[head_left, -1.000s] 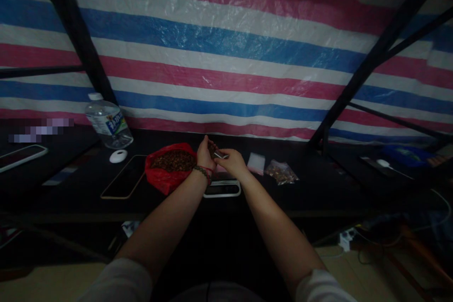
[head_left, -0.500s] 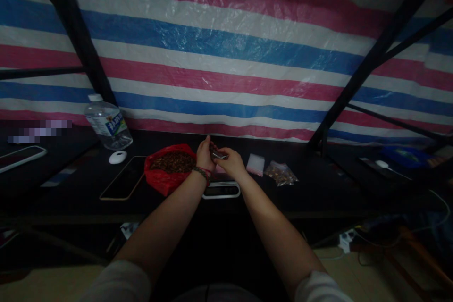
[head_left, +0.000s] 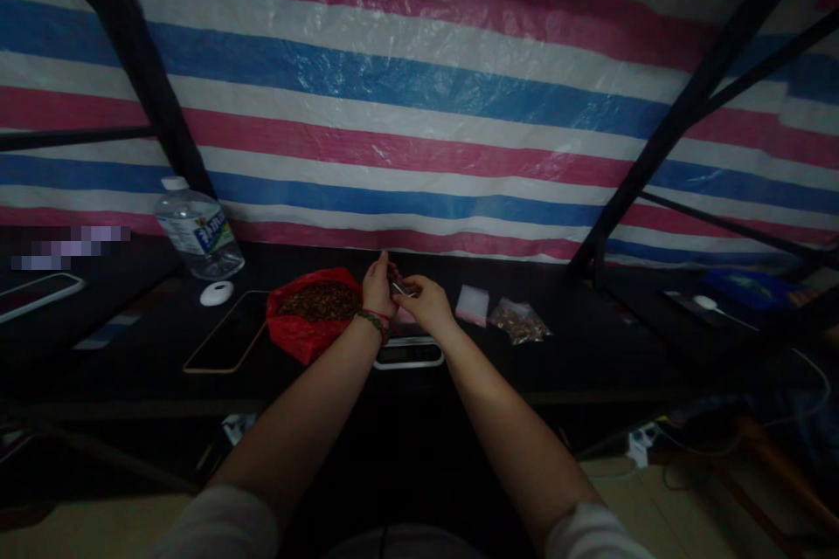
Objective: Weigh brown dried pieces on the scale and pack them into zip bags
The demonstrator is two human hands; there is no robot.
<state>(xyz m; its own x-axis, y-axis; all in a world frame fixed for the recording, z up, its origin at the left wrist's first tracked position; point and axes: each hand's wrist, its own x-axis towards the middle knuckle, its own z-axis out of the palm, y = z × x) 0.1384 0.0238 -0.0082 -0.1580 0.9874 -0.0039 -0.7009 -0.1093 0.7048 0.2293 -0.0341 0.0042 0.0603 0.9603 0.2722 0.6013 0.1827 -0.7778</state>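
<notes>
My left hand (head_left: 378,288) and my right hand (head_left: 426,303) meet above a small white scale (head_left: 409,354) on the dark table. Both pinch a small clear plastic bag (head_left: 401,287) between the fingertips; it seems to hold some brown bits. Just left of my left hand sits a red plastic bag (head_left: 305,314), open and filled with small brown pieces. A beaded bracelet circles my left wrist.
A clear water bottle (head_left: 197,231) stands at the back left, with a small white round object (head_left: 216,292) and a phone (head_left: 225,332) near it. An empty small bag (head_left: 473,304) and a filled bag (head_left: 519,320) lie right of the scale. Black frame posts flank the striped tarp.
Both hands have stayed together over the scale, shifting only slightly while fingering the small bag. Nothing else on the table has moved.
</notes>
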